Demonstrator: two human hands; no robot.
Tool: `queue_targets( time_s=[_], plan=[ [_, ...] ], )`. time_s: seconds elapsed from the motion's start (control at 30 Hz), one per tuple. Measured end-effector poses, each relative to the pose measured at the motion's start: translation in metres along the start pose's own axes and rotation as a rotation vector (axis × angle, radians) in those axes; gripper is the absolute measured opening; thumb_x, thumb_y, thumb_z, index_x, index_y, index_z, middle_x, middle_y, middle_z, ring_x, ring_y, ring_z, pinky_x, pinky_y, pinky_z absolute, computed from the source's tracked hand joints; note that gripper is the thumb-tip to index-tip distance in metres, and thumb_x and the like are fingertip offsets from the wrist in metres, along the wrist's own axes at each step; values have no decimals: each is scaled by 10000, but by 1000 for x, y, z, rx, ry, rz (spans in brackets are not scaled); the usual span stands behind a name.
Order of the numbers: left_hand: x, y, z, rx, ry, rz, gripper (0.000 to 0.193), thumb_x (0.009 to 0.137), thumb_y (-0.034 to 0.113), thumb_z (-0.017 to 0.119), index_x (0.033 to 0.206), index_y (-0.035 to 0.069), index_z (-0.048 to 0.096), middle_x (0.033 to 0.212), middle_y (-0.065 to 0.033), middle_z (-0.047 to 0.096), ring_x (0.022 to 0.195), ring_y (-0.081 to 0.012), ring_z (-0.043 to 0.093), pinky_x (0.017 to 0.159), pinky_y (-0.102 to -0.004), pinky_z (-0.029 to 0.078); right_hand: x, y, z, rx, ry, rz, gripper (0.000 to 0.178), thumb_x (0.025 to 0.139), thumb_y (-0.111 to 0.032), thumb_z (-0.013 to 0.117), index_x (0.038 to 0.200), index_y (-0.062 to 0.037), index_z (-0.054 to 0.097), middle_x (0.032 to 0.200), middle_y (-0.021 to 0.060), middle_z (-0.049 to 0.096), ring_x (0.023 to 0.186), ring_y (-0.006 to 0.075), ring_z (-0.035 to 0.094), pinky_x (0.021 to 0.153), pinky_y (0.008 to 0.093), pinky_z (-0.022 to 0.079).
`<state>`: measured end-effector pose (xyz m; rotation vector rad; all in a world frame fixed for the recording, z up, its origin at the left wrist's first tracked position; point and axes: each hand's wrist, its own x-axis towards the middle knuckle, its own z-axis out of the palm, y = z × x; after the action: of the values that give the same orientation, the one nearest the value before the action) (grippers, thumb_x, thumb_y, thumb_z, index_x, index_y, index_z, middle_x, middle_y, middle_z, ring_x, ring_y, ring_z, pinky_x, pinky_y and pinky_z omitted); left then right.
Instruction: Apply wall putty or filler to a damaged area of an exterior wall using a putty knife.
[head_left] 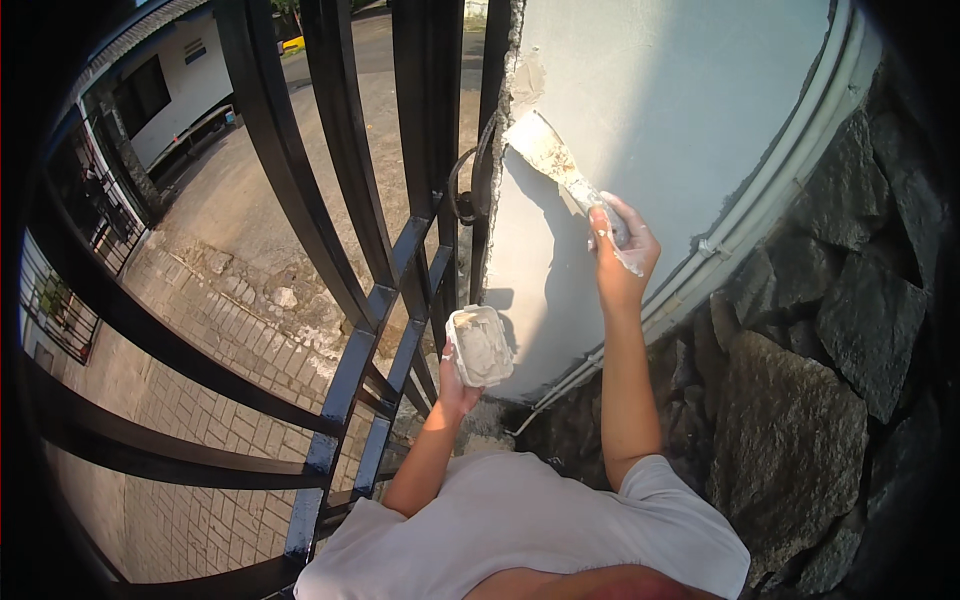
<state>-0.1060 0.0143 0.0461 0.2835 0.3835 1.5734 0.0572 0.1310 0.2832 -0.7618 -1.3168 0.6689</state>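
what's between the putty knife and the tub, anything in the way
Nothing visible: from the putty knife in the right hand to the tub in the left hand, only the pale wall shows behind. The black gate stands to the left.

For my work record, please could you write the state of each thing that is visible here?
Tub: open, pale paste inside.
Left hand: holding the tub.
Putty knife: raised, blade smeared; contact with wall unclear.
Right hand: gripping the putty knife, smeared white.
Wall: partly sunlit, partly shaded, left edge rough.
Black gate: cannot tell if latched.
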Motion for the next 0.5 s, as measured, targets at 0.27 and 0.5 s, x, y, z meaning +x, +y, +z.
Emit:
queue_targets(
  time_s=[0.27,0.5],
  plan=[
    [0,10,9,-6,-98,128,672,998,566,352,1483,101,344,1449,-113,462,1304,-298,486,1082,-482,409,-4,-36,4,246,49,-66,293,873,-76,743,1126,36,646,845,60,656,645,72,590,544,194,464],
    [-1,0,16,-5,-39,65,640,1016,531,311,1478,89,346,1418,-142,488,1253,-311,533,1047,-491,443,51,-22,41,226,96,-98,302,890,-136,737,1116,40,642,804,57,645,613,76,579,533,205,448]
  ],
)
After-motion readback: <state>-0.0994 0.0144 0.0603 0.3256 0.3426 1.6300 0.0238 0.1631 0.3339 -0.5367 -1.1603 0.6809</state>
